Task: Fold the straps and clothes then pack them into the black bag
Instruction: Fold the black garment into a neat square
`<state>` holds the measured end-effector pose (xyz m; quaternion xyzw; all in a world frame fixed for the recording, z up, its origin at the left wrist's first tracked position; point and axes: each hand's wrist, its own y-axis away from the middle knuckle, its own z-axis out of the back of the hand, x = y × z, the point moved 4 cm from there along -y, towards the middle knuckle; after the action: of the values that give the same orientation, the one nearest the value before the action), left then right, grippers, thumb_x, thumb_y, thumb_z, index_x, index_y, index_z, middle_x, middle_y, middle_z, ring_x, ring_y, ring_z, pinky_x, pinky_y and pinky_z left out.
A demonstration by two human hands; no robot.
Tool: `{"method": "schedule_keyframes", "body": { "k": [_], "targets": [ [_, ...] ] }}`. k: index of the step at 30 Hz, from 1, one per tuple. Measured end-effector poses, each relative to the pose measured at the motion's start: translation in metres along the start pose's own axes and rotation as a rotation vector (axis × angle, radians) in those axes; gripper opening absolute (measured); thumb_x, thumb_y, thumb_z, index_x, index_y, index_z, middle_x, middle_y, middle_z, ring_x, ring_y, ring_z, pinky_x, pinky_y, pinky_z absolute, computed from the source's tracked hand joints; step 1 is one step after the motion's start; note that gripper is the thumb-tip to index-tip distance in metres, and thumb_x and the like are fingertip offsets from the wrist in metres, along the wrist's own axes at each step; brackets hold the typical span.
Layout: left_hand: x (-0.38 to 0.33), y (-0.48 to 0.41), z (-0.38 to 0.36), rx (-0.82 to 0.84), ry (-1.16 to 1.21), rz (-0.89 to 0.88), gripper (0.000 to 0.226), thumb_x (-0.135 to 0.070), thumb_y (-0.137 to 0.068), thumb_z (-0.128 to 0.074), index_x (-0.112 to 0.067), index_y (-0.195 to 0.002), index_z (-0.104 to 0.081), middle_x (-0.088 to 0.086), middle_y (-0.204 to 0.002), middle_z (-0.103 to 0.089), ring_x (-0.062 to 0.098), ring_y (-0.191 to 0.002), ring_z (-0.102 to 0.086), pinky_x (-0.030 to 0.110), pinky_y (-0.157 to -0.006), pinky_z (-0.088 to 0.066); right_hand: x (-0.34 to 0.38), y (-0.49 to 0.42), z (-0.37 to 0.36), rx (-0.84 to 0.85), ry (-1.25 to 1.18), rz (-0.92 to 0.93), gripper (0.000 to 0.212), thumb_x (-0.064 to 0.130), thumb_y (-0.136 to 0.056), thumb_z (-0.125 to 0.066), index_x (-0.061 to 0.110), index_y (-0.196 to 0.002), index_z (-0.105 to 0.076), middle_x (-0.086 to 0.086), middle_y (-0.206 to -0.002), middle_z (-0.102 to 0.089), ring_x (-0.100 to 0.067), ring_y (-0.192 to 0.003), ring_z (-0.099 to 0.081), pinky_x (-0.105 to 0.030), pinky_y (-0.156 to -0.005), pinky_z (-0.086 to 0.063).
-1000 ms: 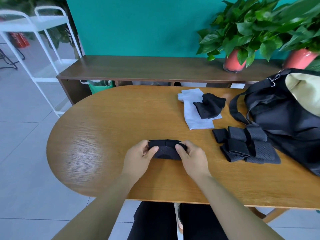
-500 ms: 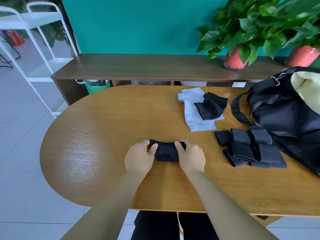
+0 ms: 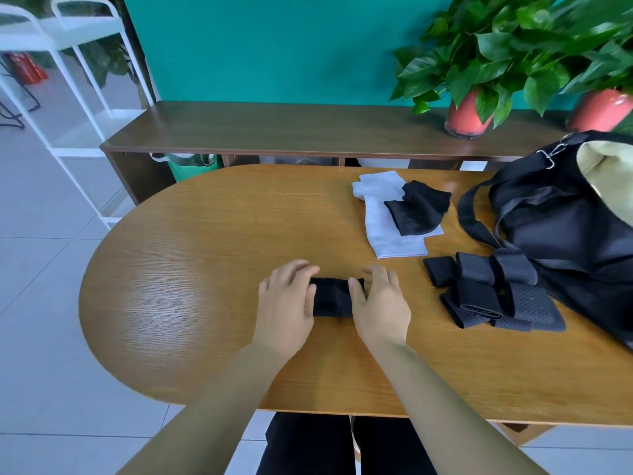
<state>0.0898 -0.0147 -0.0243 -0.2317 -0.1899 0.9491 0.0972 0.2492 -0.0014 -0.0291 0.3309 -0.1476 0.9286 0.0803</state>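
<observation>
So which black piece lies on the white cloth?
The crumpled black cloth near the black bag; the folded strap in front and the strap pile rest on bare table.

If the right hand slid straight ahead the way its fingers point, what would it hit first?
Probably the near edge of the white cloth, just beyond the right hand; only bare table seems to lie between.
</observation>
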Motion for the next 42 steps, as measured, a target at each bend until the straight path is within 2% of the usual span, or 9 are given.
{"method": "schedule_keyframes", "body": {
  "k": [3,5,9,19,22,25,27,34,42],
  "targets": [
    [-0.002,0.015,-0.006,0.160,-0.185,-0.184,0.050,-0.026,-0.099,-0.033,-0.010,-0.146,-0.033,0.005,-0.155,-0.027,0.018,-0.145,-0.021,0.035,-0.118,-0.008,0.012,0.017,0.006,-0.089,0.224,0.440,0.042,0.021,-0.089,-0.057,0.010,-0.129,-0.054,-0.006,-0.128,-0.057,-0.026,-0.119,-0.053,-0.037,-0.096,-0.046],
    [0.000,0.022,-0.009,0.306,-0.303,-0.216,0.064,-0.036,-0.094,-0.015,-0.009,-0.151,-0.014,0.007,-0.159,-0.011,0.017,-0.147,-0.003,0.037,-0.117,0.005,0.014,0.028,-0.006,0.150,0.426,0.620,0.057,0.030,-0.092,-0.033,0.007,-0.145,-0.035,-0.009,-0.152,-0.034,-0.026,-0.144,-0.024,-0.039,-0.116,-0.017],
    [0.004,0.024,-0.018,0.502,-0.312,-0.151,0.079,-0.049,-0.078,0.016,-0.014,-0.149,0.014,-0.001,-0.157,0.017,0.011,-0.144,0.020,0.034,-0.115,0.020,0.005,0.036,-0.021,0.489,0.511,0.542,0.081,0.050,-0.077,0.017,0.015,-0.149,0.013,-0.003,-0.157,0.020,-0.015,-0.143,0.024,-0.033,-0.116,0.017],
    [0.004,0.019,-0.016,0.513,-0.288,-0.151,0.078,-0.047,-0.080,0.012,-0.018,-0.152,0.005,-0.002,-0.160,0.008,0.006,-0.143,0.018,0.034,-0.115,0.018,0.006,0.032,-0.018,0.513,0.578,0.519,0.057,0.038,-0.102,-0.009,0.015,-0.151,0.007,-0.004,-0.160,0.008,-0.018,-0.147,0.010,-0.034,-0.119,0.006],
    [-0.006,0.010,-0.010,0.419,-0.218,-0.206,0.057,-0.026,-0.096,-0.035,-0.017,-0.151,-0.022,0.001,-0.160,-0.012,0.012,-0.147,-0.003,0.037,-0.119,0.003,0.000,0.027,-0.009,0.425,0.587,0.496,0.055,0.031,-0.102,-0.033,0.010,-0.151,-0.017,-0.010,-0.157,-0.019,-0.026,-0.144,-0.019,-0.040,-0.116,-0.020],
    [-0.031,0.008,-0.009,0.315,-0.128,-0.286,0.051,-0.010,-0.088,-0.053,-0.016,-0.138,-0.048,0.001,-0.147,-0.043,0.019,-0.139,-0.035,0.039,-0.111,-0.025,-0.012,0.022,0.004,0.222,0.614,0.466,0.047,0.036,-0.084,-0.065,0.008,-0.121,-0.061,-0.010,-0.116,-0.064,-0.028,-0.099,-0.060,-0.038,-0.079,-0.050],
    [-0.043,0.008,-0.018,0.367,-0.129,-0.293,0.050,-0.013,-0.095,-0.044,-0.019,-0.144,-0.039,-0.005,-0.152,-0.033,0.014,-0.142,-0.025,0.033,-0.110,-0.022,-0.021,0.018,0.012,0.154,0.642,0.404,0.042,0.042,-0.076,-0.072,0.009,-0.102,-0.067,-0.007,-0.093,-0.066,-0.026,-0.080,-0.060,-0.035,-0.064,-0.048],
    [-0.067,-0.012,-0.057,0.540,-0.071,-0.319,0.055,-0.009,-0.100,-0.031,-0.016,-0.152,-0.013,-0.001,-0.161,-0.003,0.010,-0.147,0.003,0.025,-0.119,-0.001,-0.043,0.016,0.035,0.029,0.567,0.460,0.040,0.038,-0.081,-0.062,0.011,-0.110,-0.067,-0.010,-0.116,-0.065,-0.027,-0.092,-0.059,-0.037,-0.070,-0.047],
    [-0.093,-0.036,-0.082,0.559,0.045,-0.341,0.055,-0.002,-0.099,-0.033,-0.019,-0.151,-0.023,-0.004,-0.160,-0.012,0.007,-0.146,-0.002,0.024,-0.119,-0.005,-0.063,-0.003,0.057,-0.104,0.585,0.472,0.017,0.016,-0.081,-0.050,0.015,-0.068,-0.060,0.000,-0.065,-0.058,-0.023,-0.062,-0.048,-0.032,-0.058,-0.028]
  ]
}}
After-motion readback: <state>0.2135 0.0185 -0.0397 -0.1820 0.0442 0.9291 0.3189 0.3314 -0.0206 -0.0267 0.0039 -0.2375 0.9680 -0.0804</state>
